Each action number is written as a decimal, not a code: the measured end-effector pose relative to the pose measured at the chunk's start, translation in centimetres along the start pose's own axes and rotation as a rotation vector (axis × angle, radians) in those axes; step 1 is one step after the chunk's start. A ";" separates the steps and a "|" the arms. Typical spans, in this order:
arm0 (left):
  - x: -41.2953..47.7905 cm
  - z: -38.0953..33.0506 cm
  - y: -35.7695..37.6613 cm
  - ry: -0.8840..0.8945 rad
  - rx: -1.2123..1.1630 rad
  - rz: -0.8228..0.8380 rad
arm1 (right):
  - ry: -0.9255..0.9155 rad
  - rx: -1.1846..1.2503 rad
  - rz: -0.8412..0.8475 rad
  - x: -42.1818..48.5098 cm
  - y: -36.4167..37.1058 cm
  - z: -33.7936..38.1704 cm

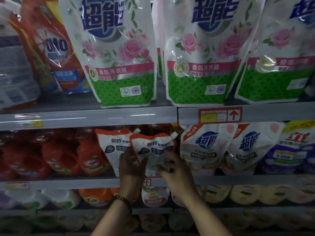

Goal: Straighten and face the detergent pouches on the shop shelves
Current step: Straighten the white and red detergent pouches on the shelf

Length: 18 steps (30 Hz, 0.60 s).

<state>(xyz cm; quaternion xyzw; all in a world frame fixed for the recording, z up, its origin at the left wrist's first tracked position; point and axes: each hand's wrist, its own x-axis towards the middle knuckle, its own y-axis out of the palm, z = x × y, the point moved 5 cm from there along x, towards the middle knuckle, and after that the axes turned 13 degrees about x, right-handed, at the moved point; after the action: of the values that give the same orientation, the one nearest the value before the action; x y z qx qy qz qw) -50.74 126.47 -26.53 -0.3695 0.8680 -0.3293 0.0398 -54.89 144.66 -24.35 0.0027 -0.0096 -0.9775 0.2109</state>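
White/orange spouted pouch (pixel 153 148) tilted; L hand (pixel 132 167) grips edge, R hand (pixel 177 171) touches, fingers spread.

Your upper shelf (pixel 88 116) carries big rose-print pouches (pixel 119 57) beside an orange OMO pouch (pixel 58 48). The shelf below (pixel 68 182) holds red bottles (pixel 61 155), white-orange spouted pouches (pixel 153 150), blue-lettered pouches (pixel 204 150), and perhaps a purple pouch (pixel 281 159) last.
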 end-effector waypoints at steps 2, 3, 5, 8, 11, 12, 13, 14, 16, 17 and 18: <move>0.6 0.4 -0.2 0.005 0.019 -0.010 | 0.003 -0.013 -0.018 0.0 0.3 0.1; 0.9 0.6 -0.4 0.010 0.023 -0.014 | 0.000 -0.017 -0.034 -0.1 0.4 0.1; 1.2 0.8 -0.6 0.025 0.015 -0.010 | -0.008 -0.027 -0.076 -0.3 0.7 -0.1; 0.5 0.9 -0.6 0.042 -0.023 0.011 | 0.001 -0.047 -0.129 -0.7 1.5 -0.2; 0.2 0.6 -0.8 0.080 -0.044 0.027 | -0.004 -0.086 -0.164 -1.1 2.1 0.0; 0.6 0.4 -1.0 0.107 0.005 0.026 | -0.011 -0.099 -0.181 -1.2 2.2 0.2; 1.1 0.3 -1.3 0.128 0.076 0.031 | -0.024 -0.111 -0.207 -1.4 2.3 0.4; 1.6 0.1 -1.5 0.134 0.148 0.048 | -0.043 -0.127 -0.241 -1.5 2.3 0.5; 2.6 0.1 -1.5 0.126 0.247 0.110 | -0.078 -0.175 -0.284 -1.5 2.3 0.4; 2.8 0.2 -1.3 0.130 0.268 0.149 | -0.089 -0.188 -0.286 -1.6 2.5 0.4; 2.8 0.4 -1.1 0.127 0.267 0.189 | -0.088 -0.184 -0.278 -1.6 2.8 0.3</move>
<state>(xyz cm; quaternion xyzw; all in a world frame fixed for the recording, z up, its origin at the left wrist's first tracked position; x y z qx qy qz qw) -51.97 123.82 -25.68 -0.2561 0.8483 -0.4590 0.0643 -52.33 142.78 -24.03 -0.0584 0.0713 -0.9931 0.0724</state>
